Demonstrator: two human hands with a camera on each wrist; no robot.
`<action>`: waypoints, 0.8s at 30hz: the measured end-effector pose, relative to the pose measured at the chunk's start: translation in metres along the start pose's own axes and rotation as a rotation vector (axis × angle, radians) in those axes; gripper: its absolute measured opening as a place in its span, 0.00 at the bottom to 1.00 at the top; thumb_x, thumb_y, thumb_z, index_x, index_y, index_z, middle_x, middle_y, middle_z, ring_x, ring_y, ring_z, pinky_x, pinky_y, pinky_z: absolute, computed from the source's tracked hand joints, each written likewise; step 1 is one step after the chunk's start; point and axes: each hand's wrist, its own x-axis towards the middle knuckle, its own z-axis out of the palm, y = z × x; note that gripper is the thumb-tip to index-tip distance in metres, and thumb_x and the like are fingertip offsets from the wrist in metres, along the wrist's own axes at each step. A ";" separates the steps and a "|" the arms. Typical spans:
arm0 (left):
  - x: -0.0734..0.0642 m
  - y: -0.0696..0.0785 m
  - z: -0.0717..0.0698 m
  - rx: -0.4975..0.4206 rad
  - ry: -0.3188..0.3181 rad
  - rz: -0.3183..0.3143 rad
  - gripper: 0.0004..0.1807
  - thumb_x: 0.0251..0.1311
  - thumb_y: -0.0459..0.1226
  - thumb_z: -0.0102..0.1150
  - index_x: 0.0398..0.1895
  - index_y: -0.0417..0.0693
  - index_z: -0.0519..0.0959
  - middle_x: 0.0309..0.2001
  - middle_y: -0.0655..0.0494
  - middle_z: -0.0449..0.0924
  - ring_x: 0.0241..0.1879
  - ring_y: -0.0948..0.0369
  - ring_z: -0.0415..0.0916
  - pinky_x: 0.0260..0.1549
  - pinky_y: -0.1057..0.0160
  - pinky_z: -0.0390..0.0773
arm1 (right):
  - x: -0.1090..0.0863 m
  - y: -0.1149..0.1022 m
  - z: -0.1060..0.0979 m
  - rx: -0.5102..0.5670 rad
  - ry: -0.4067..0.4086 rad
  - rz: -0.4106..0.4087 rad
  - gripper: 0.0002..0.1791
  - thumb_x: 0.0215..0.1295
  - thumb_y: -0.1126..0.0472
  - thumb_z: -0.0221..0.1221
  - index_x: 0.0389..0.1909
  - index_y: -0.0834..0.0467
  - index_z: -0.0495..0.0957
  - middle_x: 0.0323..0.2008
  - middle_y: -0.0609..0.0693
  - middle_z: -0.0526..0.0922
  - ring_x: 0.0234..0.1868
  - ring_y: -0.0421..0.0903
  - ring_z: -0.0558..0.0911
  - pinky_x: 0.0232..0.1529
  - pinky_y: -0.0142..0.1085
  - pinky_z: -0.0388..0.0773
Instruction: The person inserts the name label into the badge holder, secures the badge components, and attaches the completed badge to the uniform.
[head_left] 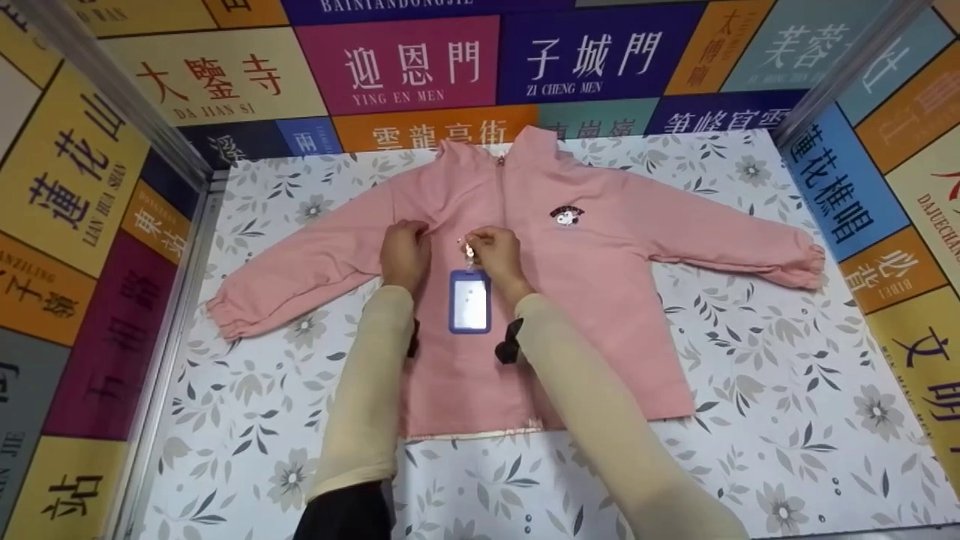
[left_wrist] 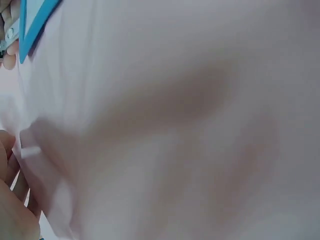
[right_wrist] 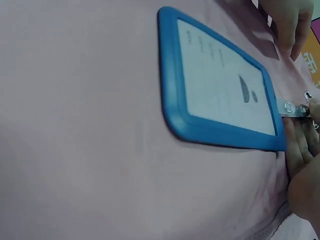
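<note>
A pink zip jacket (head_left: 600, 300) with a small cartoon patch (head_left: 566, 217) lies spread on a patterned table. My right hand (head_left: 496, 259) pinches the metal clip (head_left: 470, 251) of a blue-framed badge holder (head_left: 470, 330). The badge, with a white card inside, hangs down over the jacket's front; the right wrist view shows its strap (right_wrist: 289, 107) leading to those fingers. My left hand (head_left: 406, 253) pinches a fold of the jacket, left of the badge. In the left wrist view, that hand (left_wrist: 12, 200) grips raised cloth, and only a corner of the badge holder (left_wrist: 31, 30) appears.
The white tabletop (head_left: 247, 420) has a grey leaf and flower print. Coloured panels (head_left: 405, 67) with lettering stand behind it and along both sides. The jacket's sleeves (head_left: 735, 236) stretch out to left and right.
</note>
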 end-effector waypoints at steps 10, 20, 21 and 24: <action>0.007 0.007 -0.006 0.040 -0.030 0.033 0.11 0.63 0.30 0.59 0.46 0.40 0.85 0.43 0.44 0.85 0.48 0.47 0.80 0.55 0.53 0.76 | -0.001 -0.018 0.021 -0.161 0.017 -0.018 0.08 0.67 0.68 0.57 0.40 0.66 0.83 0.38 0.62 0.89 0.23 0.38 0.80 0.23 0.24 0.75; 0.011 0.013 -0.012 0.023 -0.081 -0.003 0.12 0.65 0.30 0.55 0.48 0.42 0.85 0.41 0.44 0.83 0.45 0.50 0.79 0.52 0.54 0.77 | -0.007 -0.029 0.031 -0.317 0.152 0.012 0.08 0.60 0.62 0.64 0.38 0.57 0.89 0.39 0.52 0.90 0.36 0.44 0.87 0.42 0.34 0.81; 0.011 0.012 -0.012 0.016 -0.082 0.000 0.12 0.65 0.30 0.55 0.48 0.42 0.85 0.40 0.44 0.83 0.44 0.50 0.78 0.51 0.54 0.77 | -0.007 -0.029 0.031 -0.329 0.156 0.012 0.08 0.59 0.62 0.65 0.37 0.57 0.89 0.39 0.51 0.90 0.40 0.46 0.87 0.46 0.36 0.81; 0.012 0.011 -0.010 0.027 -0.070 0.028 0.12 0.64 0.30 0.56 0.47 0.42 0.85 0.39 0.44 0.83 0.43 0.49 0.79 0.50 0.53 0.77 | -0.006 -0.029 0.031 -0.329 0.166 0.023 0.08 0.59 0.62 0.65 0.37 0.57 0.89 0.39 0.51 0.90 0.44 0.48 0.87 0.49 0.37 0.81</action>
